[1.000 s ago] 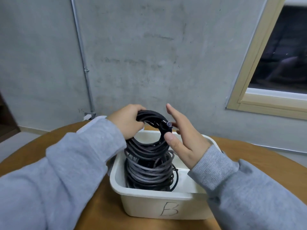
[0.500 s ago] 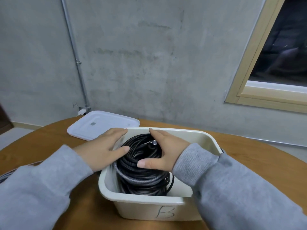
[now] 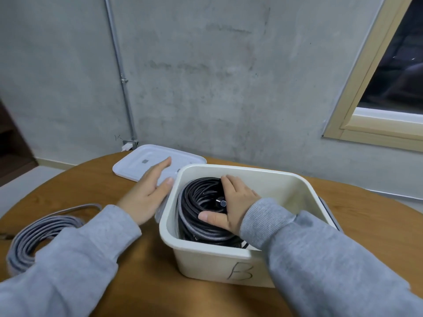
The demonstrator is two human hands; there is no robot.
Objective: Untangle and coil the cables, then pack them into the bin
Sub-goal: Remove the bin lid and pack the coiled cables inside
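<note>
A cream bin (image 3: pixel 304 191) marked "B" stands on the round wooden table (image 3: pixel 96 175). Inside it lies a coil of black and grey braided cables (image 3: pixel 196 202), stacked in loops. My right hand (image 3: pixel 233 202) is inside the bin and presses flat on the coil, fingers spread, a cable plug showing beside the thumb. My left hand (image 3: pixel 148 193) hovers outside the bin's left wall with straight fingers, holding nothing, above the near edge of the white lid (image 3: pixel 142 161). A second coil of grey cable (image 3: pixel 39 234) lies on the table at the left.
The white lid lies flat on the table behind and left of the bin. A concrete wall with a conduit pipe (image 3: pixel 119 72) stands beyond the table. A window frame (image 3: pixel 357 110) is at the right.
Both hands lowered the black coil into the bin. Since then my left hand has left the coil and moved out past the bin's left wall; my right hand stays pressing on the coil.
</note>
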